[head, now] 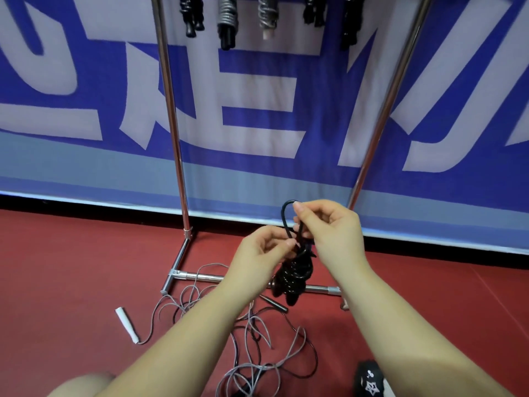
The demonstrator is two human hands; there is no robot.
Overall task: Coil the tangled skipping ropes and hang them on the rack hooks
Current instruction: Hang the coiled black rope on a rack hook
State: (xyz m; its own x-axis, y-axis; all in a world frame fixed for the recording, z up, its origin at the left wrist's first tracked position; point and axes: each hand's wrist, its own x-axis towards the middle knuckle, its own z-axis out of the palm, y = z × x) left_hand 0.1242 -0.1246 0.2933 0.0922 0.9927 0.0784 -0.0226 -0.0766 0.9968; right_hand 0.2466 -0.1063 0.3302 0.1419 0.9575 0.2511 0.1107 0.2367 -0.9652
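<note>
A coiled black skipping rope (294, 275) hangs between my hands, its handles pointing down. My right hand (329, 227) pinches the rope's top loop, which arches above my fingers. My left hand (263, 250) pinches the rope just below, at the wrapped neck of the coil. A tangled grey rope (257, 339) lies loose on the red floor beneath my arms, its white handle (127, 325) off to the left. The metal rack (171, 110) stands right in front, with several coiled ropes (227, 21) hanging along its top.
The rack's base bar (200, 276) lies on the floor under my hands. A black handle (274, 303) lies by the bar. A blue and white banner (257, 110) stands behind the rack. A dark shoe (369, 379) shows at the bottom right.
</note>
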